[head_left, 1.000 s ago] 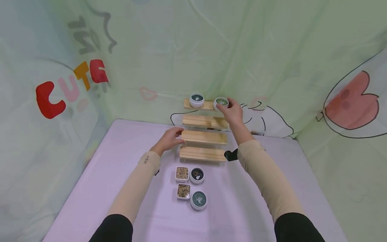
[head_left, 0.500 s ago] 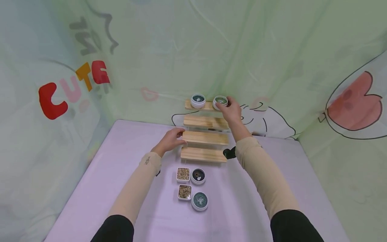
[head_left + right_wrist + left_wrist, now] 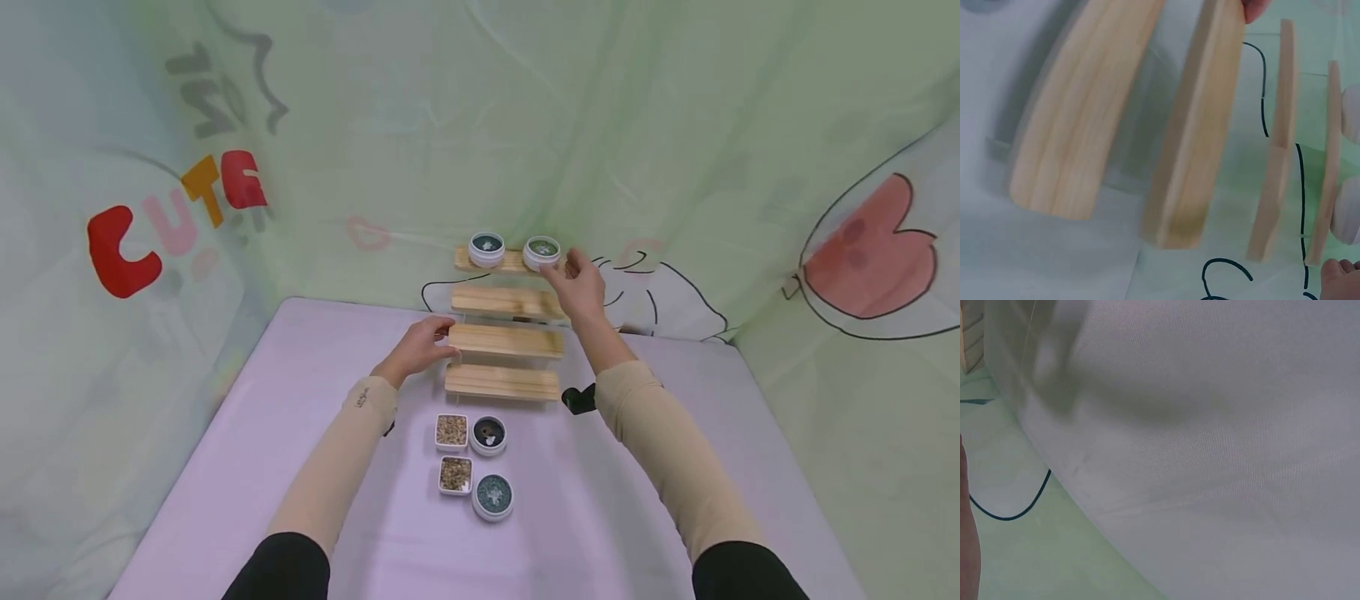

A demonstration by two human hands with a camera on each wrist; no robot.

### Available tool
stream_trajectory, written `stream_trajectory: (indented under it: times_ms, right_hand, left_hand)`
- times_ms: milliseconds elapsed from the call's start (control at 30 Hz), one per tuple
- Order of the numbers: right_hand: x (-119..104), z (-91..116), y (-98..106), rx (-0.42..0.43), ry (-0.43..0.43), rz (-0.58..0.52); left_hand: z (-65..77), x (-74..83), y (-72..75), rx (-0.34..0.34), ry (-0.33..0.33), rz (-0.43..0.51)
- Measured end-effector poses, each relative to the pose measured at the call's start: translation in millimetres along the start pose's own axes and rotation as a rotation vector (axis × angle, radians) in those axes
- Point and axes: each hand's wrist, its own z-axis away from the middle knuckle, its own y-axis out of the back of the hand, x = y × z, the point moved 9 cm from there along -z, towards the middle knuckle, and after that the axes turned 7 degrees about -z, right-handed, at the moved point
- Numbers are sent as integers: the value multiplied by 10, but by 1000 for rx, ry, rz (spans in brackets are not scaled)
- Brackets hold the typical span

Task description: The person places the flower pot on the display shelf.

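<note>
A tiered stand with several wooden shelves (image 3: pixel 506 339) stands at the back of the table. My left hand (image 3: pixel 415 347) grips the left end of its second shelf from the front, thumb below and fingers above. On the top shelf sit two small round white pots, one with a dark teal filling (image 3: pixel 487 248) at left, one with a green filling (image 3: pixel 542 252) at right. My right hand (image 3: pixel 581 290) is just right of the green pot, thumb and fingers spread apart. In the right wrist view its fingertips (image 3: pixel 1338 275) show beyond the pot's white side (image 3: pixel 1347 212).
In front of the stand are two square white pots with a brown grainy filling (image 3: pixel 452 431) (image 3: pixel 456 474), a round pot with a dark filling (image 3: pixel 489 433) and a round pot with a grey-green filling (image 3: pixel 493 495). A printed cloth wall (image 3: pixel 360 150) rises right behind the stand.
My right hand has let go of the green pot and drawn slightly right and toward me. The pot sits a little farther left on the top shelf. My left hand keeps its hold.
</note>
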Motion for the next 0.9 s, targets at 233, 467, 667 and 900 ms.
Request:
stream_trajectory:
  times_ms: [233, 467, 667, 900]
  right_hand:
    - [64, 246, 31, -36, 65, 1]
    - [208, 630, -26, -119, 87, -19]
    - [403, 1061, -110, -197, 86, -8]
    - [716, 1502, -136, -231, 26, -20]
  left_hand:
    - [24, 6, 45, 26, -54, 25]
    - [0, 13, 2, 9, -22, 20]
    - [8, 22, 5, 11, -23, -1]
    - [-1, -2, 0, 18, -31, 8]
